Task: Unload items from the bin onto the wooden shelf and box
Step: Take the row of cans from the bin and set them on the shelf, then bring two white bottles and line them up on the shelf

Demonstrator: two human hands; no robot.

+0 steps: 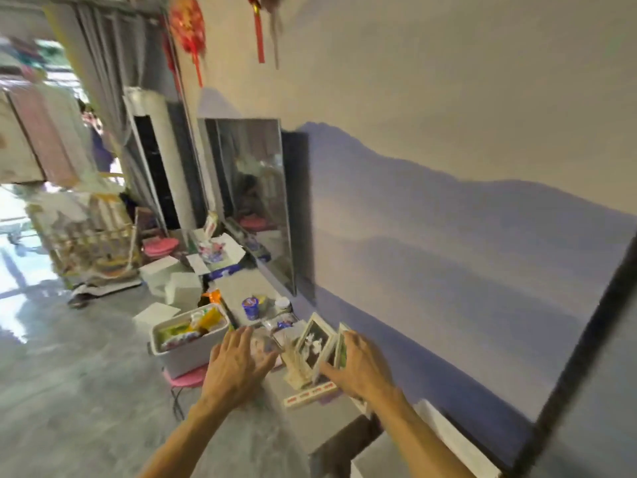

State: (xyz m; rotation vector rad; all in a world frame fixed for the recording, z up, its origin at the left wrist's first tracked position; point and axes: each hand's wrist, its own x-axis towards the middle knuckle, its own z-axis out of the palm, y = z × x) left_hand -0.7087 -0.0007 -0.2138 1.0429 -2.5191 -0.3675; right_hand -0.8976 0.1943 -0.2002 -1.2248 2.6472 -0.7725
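A white bin (186,353) full of colourful packets stands on a pink stool, left of a low grey shelf top (234,291). My left hand (238,367) hovers flat with fingers spread over a clear packet at the shelf's near end. My right hand (358,367) rests against the near one of two white-framed pictures (315,343) standing tilted on the shelf; whether it grips the frame is unclear. A pale wooden piece (296,367) and a flat box with red marks (310,395) lie just below the frames.
A blue cup (250,307) and a small white-lidded jar (282,304) stand farther along the shelf. Beyond them a mirror (255,194) leans on the wall. White boxes (182,289) sit on the grey floor behind the bin. A large dark-edged panel (482,270) leans on the right.
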